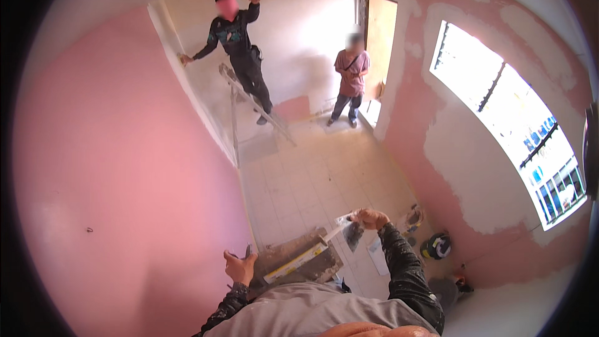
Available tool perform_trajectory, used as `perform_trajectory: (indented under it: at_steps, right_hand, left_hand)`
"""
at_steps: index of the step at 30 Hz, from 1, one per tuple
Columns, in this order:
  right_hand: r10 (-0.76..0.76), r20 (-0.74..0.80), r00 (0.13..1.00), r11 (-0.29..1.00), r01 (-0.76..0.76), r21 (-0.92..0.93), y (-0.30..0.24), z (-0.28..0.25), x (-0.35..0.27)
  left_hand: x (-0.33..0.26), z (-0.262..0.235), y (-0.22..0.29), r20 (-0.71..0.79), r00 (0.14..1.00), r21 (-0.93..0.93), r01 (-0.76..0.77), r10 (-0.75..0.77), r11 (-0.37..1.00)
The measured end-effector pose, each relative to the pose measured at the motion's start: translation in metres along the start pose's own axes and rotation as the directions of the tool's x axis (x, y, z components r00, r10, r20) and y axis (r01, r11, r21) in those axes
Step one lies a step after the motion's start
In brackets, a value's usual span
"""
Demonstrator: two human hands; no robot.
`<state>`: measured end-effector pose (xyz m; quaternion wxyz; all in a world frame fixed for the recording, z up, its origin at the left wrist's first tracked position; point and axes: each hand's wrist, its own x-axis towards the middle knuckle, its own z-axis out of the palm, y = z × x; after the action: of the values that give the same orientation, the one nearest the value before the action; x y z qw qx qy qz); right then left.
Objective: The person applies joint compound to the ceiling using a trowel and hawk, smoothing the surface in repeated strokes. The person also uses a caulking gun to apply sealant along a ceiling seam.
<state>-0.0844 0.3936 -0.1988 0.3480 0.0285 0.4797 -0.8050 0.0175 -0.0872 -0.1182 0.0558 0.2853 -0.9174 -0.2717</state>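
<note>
Above the floor, right hand grips, seemingly, a trowel.

a single head-worn fisheye view looks steeply down from high above the tiled floor. the wearer's forearms enter from the lower edge, close to the lens. the pink wall sits near on the left; the doorway lies far ahead.

Left hand raised low in front of the chest, fingers loosely curled, thumb up. Right arm bent at the elbow, forearm lifted, right hand closed in a grip.
</note>
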Motion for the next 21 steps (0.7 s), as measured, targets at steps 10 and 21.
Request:
perform_trajectory:
  at_steps: [10,21]
  right_hand:
    - [0.001,0.108,0.994,0.997,-0.01,0.076,0.015,-0.009,0.008]
    - [-0.031,0.052,0.998,0.999,0.029,0.037,0.018,-0.014,0.011]
  left_hand:
    - [0.001,0.003,0.001,-0.012,1.0,-0.061,0.011,-0.012,0.998]
    - [0.009,0.025,-0.019,-0.159,0.976,-0.004,-0.155,0.152,0.988]
